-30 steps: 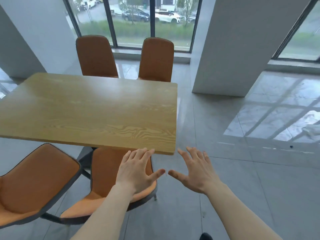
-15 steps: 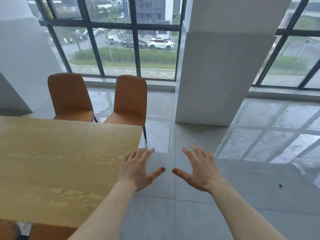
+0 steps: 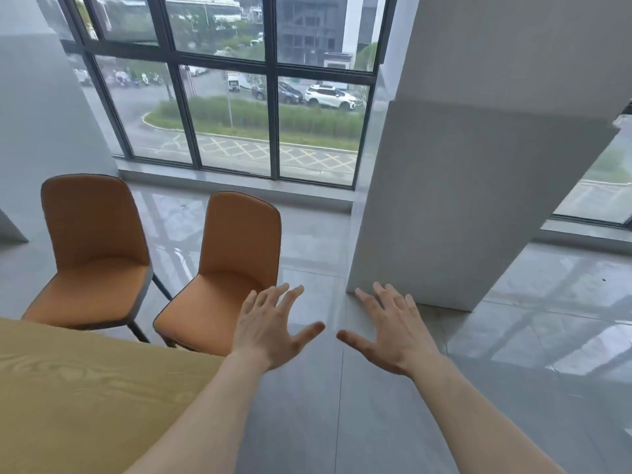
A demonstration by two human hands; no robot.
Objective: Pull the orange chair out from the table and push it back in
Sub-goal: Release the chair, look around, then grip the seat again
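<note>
The left hand (image 3: 270, 331) and the right hand (image 3: 393, 331) hover side by side in the lower centre of the frame, palms down, fingers spread, holding nothing. At centre left stand 2 orange chairs, one (image 3: 222, 271) just behind the left hand, the other (image 3: 92, 254) further left, both beyond the wooden table (image 3: 85, 398) edge at lower left.

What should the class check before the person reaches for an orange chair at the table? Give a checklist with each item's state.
1. Left hand free, fingers spread: ok.
2. Right hand free, fingers spread: ok.
3. A hand touching the nearer orange chair: not ok.
4. Floor beside that chair bare: ok.
5. Far orange chair apart from it: ok.
6. Chair tucked under the table: not ok, most of the seat shows.
</note>
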